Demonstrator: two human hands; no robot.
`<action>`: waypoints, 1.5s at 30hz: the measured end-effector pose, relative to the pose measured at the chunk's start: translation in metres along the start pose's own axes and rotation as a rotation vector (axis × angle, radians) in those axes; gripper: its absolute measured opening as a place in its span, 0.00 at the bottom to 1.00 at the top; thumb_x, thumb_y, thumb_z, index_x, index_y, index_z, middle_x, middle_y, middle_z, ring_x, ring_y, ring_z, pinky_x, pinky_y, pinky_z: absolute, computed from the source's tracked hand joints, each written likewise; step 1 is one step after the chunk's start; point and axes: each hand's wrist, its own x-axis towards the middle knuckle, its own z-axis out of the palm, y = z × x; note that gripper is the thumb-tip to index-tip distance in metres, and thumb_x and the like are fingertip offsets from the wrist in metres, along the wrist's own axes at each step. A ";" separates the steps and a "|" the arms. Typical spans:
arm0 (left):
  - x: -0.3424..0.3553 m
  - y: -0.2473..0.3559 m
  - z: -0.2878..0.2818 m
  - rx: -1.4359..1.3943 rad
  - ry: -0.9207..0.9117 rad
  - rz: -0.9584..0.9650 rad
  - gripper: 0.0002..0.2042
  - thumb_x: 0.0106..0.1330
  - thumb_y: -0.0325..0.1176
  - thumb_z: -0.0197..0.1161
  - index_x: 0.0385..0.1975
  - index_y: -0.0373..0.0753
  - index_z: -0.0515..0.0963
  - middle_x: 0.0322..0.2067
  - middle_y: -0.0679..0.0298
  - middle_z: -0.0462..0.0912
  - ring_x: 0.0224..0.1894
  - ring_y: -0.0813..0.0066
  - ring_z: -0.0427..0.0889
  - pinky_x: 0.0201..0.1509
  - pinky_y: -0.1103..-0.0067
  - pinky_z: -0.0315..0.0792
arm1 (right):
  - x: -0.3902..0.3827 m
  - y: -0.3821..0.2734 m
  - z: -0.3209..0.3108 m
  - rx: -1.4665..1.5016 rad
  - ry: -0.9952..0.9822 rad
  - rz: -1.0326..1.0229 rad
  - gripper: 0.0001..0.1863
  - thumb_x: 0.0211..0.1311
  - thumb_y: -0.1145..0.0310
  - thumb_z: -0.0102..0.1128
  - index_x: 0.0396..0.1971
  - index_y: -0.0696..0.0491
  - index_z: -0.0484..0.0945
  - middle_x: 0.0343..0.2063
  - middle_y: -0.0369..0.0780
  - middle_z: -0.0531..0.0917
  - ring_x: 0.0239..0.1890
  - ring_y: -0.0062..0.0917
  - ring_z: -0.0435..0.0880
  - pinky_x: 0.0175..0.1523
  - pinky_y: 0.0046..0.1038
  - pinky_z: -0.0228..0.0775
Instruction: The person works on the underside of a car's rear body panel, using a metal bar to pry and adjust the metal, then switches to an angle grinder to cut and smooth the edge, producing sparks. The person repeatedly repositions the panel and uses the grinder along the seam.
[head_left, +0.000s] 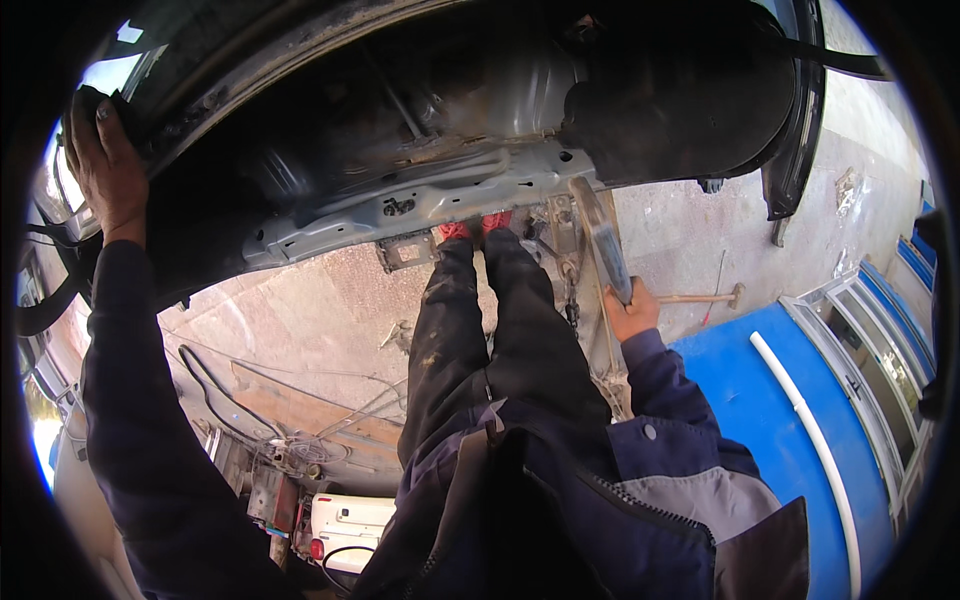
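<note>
My left hand [108, 170] grips the edge of the dark car body at the upper left, its fingers together. My right hand [630, 312] is closed round the lower end of a long grey metal tool [605, 245]. The tool slants up toward a pale grey metal panel [470, 185] along the lower edge of the open car structure [340, 120]; whether it touches it I cannot tell. Behind the tool, chains [570, 300] and metal fittings lie below the panel. My legs and red shoes [450, 230] show beneath the car's edge.
On the pale floor [800, 200] lie a wooden-handled hammer [700, 298], black hoses [215, 395] and a board [300, 405]. A blue structure [760, 420] with a white pipe [800, 410] and windows is at the right. A white vehicle part [350, 515] with a red light is at the lower left.
</note>
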 end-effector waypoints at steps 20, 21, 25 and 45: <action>0.005 -0.005 0.003 -0.009 -0.009 0.091 0.32 0.84 0.53 0.49 0.76 0.34 0.66 0.77 0.43 0.65 0.80 0.45 0.60 0.84 0.57 0.52 | -0.024 0.026 0.025 0.046 0.140 0.201 0.28 0.61 0.49 0.76 0.47 0.59 0.87 0.35 0.56 0.90 0.43 0.52 0.91 0.50 0.43 0.82; 0.006 -0.006 0.003 0.002 -0.011 0.081 0.32 0.84 0.53 0.49 0.76 0.34 0.66 0.77 0.43 0.64 0.81 0.45 0.59 0.84 0.57 0.51 | -0.018 0.020 0.032 0.098 0.234 0.093 0.29 0.62 0.47 0.75 0.48 0.59 0.87 0.35 0.56 0.90 0.43 0.53 0.90 0.50 0.44 0.82; 0.004 -0.007 0.007 -0.019 0.057 0.087 0.32 0.84 0.54 0.48 0.77 0.36 0.66 0.78 0.47 0.64 0.82 0.49 0.58 0.85 0.57 0.48 | 0.008 0.003 0.043 -0.195 0.106 0.265 0.29 0.64 0.46 0.74 0.47 0.60 0.86 0.36 0.57 0.89 0.45 0.54 0.90 0.51 0.48 0.81; -0.002 0.014 0.004 -0.079 0.107 0.019 0.35 0.82 0.59 0.48 0.80 0.42 0.63 0.81 0.52 0.60 0.84 0.55 0.52 0.87 0.58 0.41 | -0.011 -0.094 0.021 -0.160 0.210 0.223 0.37 0.71 0.34 0.62 0.38 0.63 0.83 0.28 0.58 0.87 0.35 0.56 0.89 0.42 0.50 0.80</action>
